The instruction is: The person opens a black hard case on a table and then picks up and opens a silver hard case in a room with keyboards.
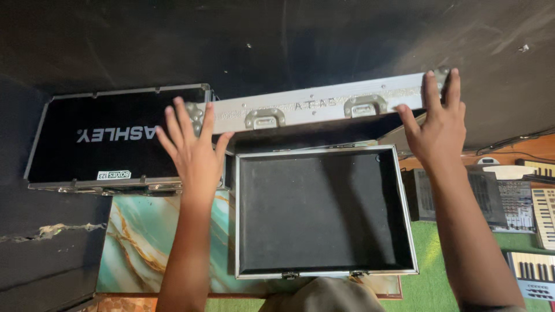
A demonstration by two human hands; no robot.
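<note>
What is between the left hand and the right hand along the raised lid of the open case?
In the head view, the lid's metal front edge spans between left hand and right hand, bearing two silver latches.

- Lid (324,107): silver metal edge with silver latches.
- Case (324,214): black lining, silver rim.
- Second case (110,138): black with white lettering, silver trim.
- Worktop (139,242): teal and white marble swirls with gold veins.
- Floor (445,271): green.
- Keyboards (535,268): white and black keys.
</note>
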